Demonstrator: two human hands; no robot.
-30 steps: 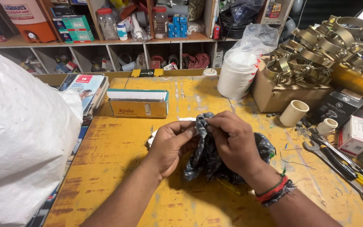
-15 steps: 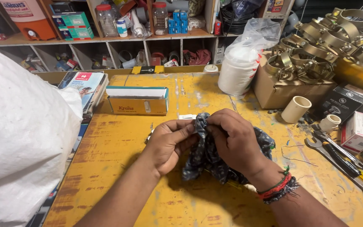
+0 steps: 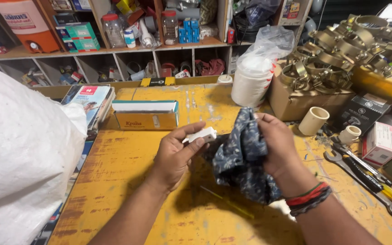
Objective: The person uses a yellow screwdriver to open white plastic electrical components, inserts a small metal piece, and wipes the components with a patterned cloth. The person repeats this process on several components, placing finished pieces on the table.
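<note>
Fingers and thumb of the left hand (image 3: 174,154) pinch a small white block (image 3: 200,135), held just above the yellow bench (image 3: 128,168). The right hand (image 3: 275,143) is closed on a dark patterned cloth (image 3: 241,159), which hangs down to the bench beside the block. A yellow box (image 3: 146,115) lies behind, spanners (image 3: 364,174) to the right.

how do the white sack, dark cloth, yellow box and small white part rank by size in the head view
1. white sack, though it lies nearest the camera
2. dark cloth
3. yellow box, close to the cloth, so unsure
4. small white part
</note>
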